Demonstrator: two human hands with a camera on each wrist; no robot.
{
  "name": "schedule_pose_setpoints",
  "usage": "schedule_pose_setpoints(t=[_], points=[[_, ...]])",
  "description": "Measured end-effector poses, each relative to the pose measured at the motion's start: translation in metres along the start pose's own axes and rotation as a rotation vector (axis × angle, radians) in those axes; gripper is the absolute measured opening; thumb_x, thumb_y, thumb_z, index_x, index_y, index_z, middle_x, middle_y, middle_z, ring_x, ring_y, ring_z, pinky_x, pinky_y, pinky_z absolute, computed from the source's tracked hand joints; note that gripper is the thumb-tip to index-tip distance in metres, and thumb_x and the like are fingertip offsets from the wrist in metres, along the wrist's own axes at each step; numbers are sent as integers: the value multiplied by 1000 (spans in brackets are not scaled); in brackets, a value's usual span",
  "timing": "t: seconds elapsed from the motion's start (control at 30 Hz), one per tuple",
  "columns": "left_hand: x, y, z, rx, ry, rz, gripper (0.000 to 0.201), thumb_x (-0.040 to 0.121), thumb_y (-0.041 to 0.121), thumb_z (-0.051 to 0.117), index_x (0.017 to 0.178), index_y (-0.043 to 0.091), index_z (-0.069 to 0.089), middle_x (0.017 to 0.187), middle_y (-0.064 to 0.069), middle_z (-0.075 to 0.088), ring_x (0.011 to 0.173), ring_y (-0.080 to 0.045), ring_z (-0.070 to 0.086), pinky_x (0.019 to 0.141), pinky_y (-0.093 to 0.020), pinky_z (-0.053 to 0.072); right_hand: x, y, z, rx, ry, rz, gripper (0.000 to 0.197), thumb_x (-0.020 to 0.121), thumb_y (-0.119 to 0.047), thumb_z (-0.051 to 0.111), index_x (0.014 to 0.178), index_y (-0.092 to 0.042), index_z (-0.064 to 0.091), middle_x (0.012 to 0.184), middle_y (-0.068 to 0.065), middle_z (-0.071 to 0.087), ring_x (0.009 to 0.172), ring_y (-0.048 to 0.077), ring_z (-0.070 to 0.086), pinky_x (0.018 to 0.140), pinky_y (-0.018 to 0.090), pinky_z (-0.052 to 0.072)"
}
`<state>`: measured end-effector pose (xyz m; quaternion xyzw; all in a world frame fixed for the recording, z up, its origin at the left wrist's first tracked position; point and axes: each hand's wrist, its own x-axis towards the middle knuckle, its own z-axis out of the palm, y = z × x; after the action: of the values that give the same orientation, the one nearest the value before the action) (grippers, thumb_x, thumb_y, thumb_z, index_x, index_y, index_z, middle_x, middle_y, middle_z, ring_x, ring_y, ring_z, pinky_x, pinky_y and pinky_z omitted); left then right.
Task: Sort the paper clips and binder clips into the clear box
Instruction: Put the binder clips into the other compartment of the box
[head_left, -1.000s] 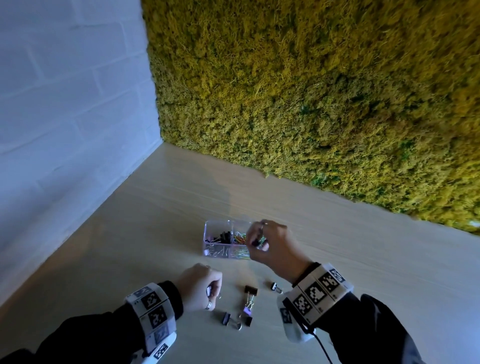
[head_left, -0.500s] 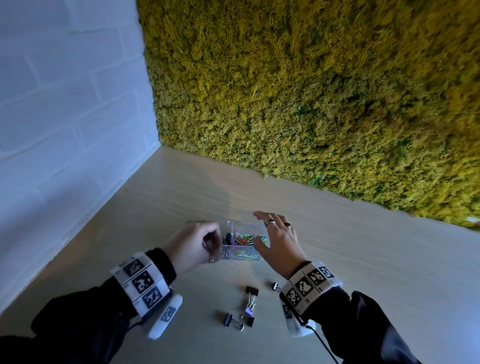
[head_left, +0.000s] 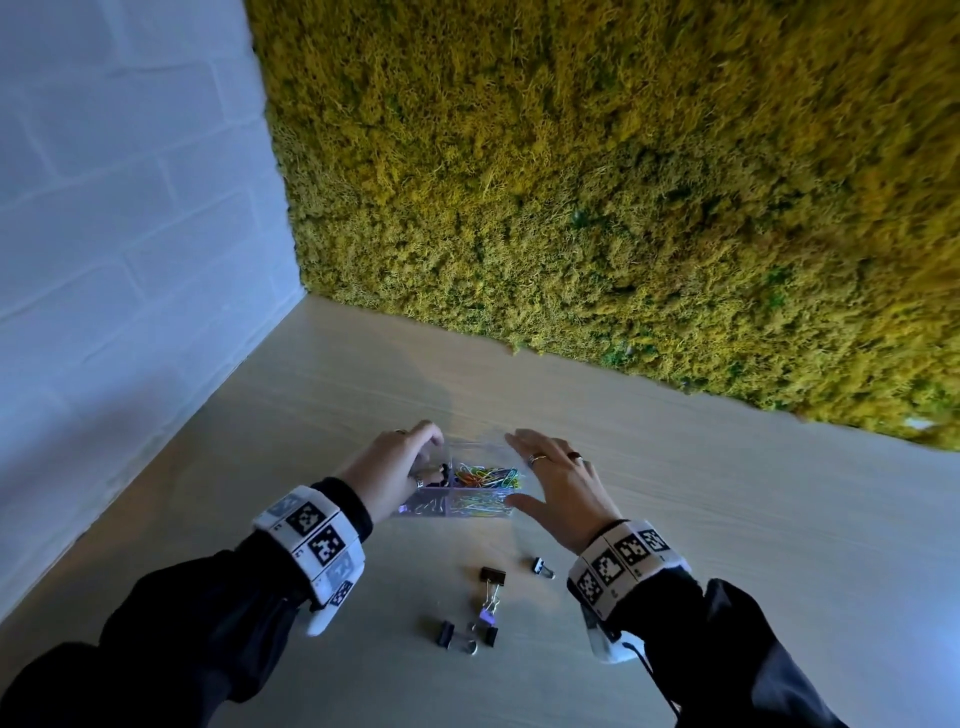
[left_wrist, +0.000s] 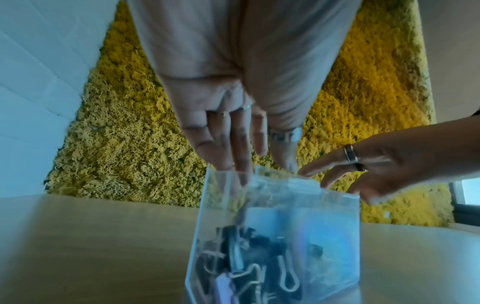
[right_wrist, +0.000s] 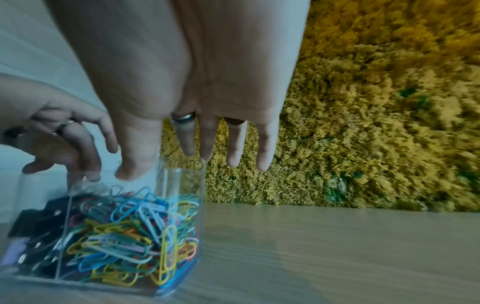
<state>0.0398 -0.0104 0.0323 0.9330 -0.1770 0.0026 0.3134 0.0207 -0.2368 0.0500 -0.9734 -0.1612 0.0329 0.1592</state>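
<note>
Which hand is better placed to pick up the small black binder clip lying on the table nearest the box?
Probably the right hand. The small binder clip lies just below its wrist, and its fingers are straight and hold nothing. The left hand is farther away, at the far left side of the clear box.

Head view: looks down from above onto the pale wooden tabletop (head_left: 727, 519), facing the corner where the white brick wall (head_left: 104, 234) meets the yellow-green moss wall (head_left: 623, 182). Both forearms enter from the near edge.

Left wrist view: sits low, just above the tabletop, very near the small clear plastic divided box (left_wrist: 280, 236), looking along the left hand (left_wrist: 233, 102) toward the moss wall.

Right wrist view: equally low and close, looking along the right hand (right_wrist: 197, 82) at the same box from its right side.

Shared by all three: box, both hands, moss wall, tabletop. Each wrist view catches the other hand.
</note>
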Motion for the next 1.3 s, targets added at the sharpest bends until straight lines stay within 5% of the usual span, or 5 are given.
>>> schedule_pose_setpoints(t=[0.2,0.4,0.67,1.1,1.3], points=[[-39,20,6,-66,72,398,17,81,35,55,93,23,53,84,1,58,73,3,41,66,-12,35,-30,31,5,312,271,104,9,84,-26,61,81,-20,54,80,-3,54,65,8,54,67,31,49],[-59,38,38,106,-680,142,43,73,33,72,111,18,56,101,1,49,86,-10,44,71,-23,36,-45,34,31,231,-254,48,32,78,-24,69,105,-11,61,93,-4,43,90,16,50,80,13,37],[-62,44,47,198,-672,131,23,80,19,63,103,17,60,104,-6,64,90,-19,59,73,-23,41,-42,33,46,254,-274,119,19,78,-3,59,73,-21,60,76,-4,51,70,0,56,66,11,36],[-45,41,33,-1592,-609,-691,23,45,0,56,64,13,52,69,-3,53,52,-11,47,48,-22,45,-57,20,47,1304,-322,552,11,75,-7,48,66,-14,49,58,1,39,44,7,32,41,17,25],[-26,48,48,-364,-523,-215,24,84,9,54,101,25,59,82,7,51,60,1,43,55,-13,32,-68,4,70,696,-356,6,27,74,-11,73,94,-9,56,77,-13,61,68,-8,50,69,10,41]])
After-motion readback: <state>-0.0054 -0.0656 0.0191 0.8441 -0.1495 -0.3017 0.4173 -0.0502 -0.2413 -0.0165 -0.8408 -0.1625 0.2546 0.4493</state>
